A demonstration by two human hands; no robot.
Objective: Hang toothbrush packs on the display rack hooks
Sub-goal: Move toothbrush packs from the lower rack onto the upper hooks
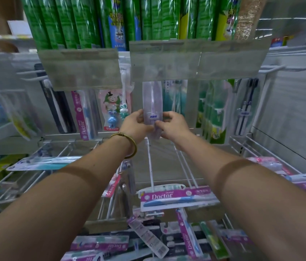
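A clear purple-tinted toothbrush pack (152,102) stands upright in the middle of the rack, its top hidden behind a cloudy plastic label strip (199,61). My left hand (136,125) grips its lower left edge and my right hand (172,125) pinches its lower right edge. The hook that bears it is hidden behind the strip. Other packs hang to both sides: a pink "Doctor" pack (83,115), a children's bunny pack (113,112) and green packs (215,112).
White wire hooks (151,166) jut toward me below my hands. A "Doctor" pack (176,199) hangs on one hook end. Several loose packs (144,240) lie piled at the bottom. Green cans (84,21) fill the shelf above.
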